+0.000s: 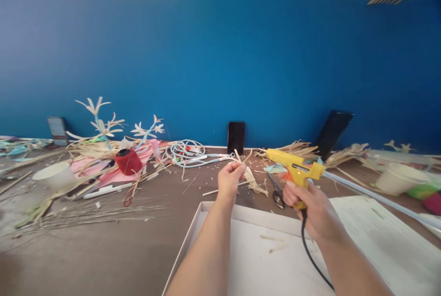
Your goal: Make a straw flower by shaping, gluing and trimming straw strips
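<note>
My right hand (pixel 303 197) is wrapped round a yellow hot glue gun (pixel 298 169), its nozzle pointing left. A long clear glue stick (pixel 372 195) sticks out of its back, and a black cord hangs from the handle. To the left, my left hand (pixel 231 177) pinches a small pale strip (pixel 248 156) of dried leaf or straw between thumb and fingertips. The nozzle is a short way right of this strip, apart from it. Beneath both hands lie loose pale strips (pixel 254 181) and dark-handled scissors (pixel 278 195), partly hidden by my right hand.
A shallow white box lid (pixel 255 259) lies in front. Leftward are a red spool (pixel 128 162), a white cup (pixel 55 176), thin stalks (pixel 103 215) and straw flowers (pixel 98 121). Phones (pixel 236 137) lean on the blue partition (pixel 220 66). Paper (pixel 389 236) and another cup (pixel 399 179) are right.
</note>
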Demonstrator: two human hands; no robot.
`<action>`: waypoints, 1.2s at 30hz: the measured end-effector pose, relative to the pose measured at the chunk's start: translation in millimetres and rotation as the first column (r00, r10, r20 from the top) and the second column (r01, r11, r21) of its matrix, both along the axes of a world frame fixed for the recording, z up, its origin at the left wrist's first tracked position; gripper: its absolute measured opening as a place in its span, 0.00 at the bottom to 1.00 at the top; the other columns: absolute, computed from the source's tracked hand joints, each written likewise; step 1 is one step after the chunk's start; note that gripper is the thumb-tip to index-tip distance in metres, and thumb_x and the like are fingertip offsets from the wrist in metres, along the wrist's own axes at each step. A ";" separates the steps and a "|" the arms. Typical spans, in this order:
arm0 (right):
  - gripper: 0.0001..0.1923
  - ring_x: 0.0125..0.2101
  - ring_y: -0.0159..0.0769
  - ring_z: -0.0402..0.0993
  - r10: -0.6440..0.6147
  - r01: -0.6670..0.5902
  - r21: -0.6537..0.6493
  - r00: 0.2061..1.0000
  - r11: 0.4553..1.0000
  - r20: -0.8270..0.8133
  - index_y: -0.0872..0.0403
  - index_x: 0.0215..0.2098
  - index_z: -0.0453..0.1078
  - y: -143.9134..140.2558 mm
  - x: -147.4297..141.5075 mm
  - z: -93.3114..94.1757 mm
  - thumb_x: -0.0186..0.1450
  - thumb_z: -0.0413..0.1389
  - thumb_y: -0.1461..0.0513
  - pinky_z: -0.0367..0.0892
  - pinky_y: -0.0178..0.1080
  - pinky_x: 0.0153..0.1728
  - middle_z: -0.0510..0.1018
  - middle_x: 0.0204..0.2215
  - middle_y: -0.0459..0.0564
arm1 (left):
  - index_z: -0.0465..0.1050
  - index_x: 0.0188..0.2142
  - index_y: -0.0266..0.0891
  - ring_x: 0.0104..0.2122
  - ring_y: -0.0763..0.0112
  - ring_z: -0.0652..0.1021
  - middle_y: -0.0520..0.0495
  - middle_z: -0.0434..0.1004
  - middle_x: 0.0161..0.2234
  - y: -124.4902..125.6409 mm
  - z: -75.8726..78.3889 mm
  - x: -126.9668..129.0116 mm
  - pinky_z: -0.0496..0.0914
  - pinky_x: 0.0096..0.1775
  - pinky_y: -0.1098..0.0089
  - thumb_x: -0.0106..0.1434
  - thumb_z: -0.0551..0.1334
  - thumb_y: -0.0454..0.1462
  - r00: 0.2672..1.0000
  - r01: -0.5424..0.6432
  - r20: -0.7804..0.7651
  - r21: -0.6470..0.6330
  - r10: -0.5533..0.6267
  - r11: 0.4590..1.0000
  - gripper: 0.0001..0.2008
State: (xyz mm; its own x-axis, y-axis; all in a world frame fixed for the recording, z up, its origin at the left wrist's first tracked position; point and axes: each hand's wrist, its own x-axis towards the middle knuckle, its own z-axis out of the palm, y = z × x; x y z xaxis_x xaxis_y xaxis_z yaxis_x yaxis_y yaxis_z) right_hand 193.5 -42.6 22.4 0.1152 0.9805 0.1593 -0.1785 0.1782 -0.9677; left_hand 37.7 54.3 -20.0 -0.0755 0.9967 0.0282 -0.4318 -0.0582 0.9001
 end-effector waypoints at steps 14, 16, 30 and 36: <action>0.19 0.23 0.33 0.60 -0.025 0.073 -0.091 0.895 0.993 0.445 0.52 0.40 0.71 -11.8 -14.1 14.1 0.58 0.55 0.48 0.62 0.35 0.25 0.65 0.21 0.45 | 0.72 0.26 0.34 0.23 0.77 0.70 0.51 0.71 0.23 0.1 -1.2 0.1 0.67 0.30 0.75 0.43 0.69 0.43 1.000 -0.025 -0.004 0.023 0.025 0.999 0.14; 0.21 0.22 0.32 0.60 -0.044 0.094 -0.088 0.889 0.992 0.456 0.53 0.41 0.71 -11.0 -14.7 14.0 0.57 0.55 0.48 0.61 0.35 0.24 0.64 0.20 0.44 | 0.72 0.25 0.35 0.23 0.77 0.70 0.51 0.71 0.22 0.0 -0.2 0.2 0.67 0.29 0.75 0.43 0.69 0.43 0.999 -0.030 -0.015 0.027 0.031 0.999 0.14; 0.18 0.21 0.31 0.58 -0.082 0.139 -0.088 0.877 0.986 0.474 0.53 0.38 0.71 -11.9 -20.8 10.5 0.59 0.54 0.49 0.58 0.34 0.23 0.63 0.19 0.42 | 0.73 0.25 0.35 0.22 0.78 0.69 0.51 0.71 0.22 -1.8 5.1 -0.2 0.65 0.28 0.75 0.45 0.67 0.40 0.997 -0.046 -0.060 0.050 0.049 0.998 0.10; 0.19 0.21 0.32 0.59 -0.090 0.159 -0.104 0.872 0.982 0.482 0.53 0.36 0.71 -9.7 -19.0 8.2 0.57 0.55 0.48 0.58 0.34 0.23 0.63 0.18 0.43 | 0.73 0.25 0.35 0.22 0.78 0.68 0.52 0.70 0.21 -4.8 8.0 -0.1 0.64 0.28 0.75 0.46 0.66 0.39 0.993 -0.051 -0.099 0.073 0.059 0.996 0.09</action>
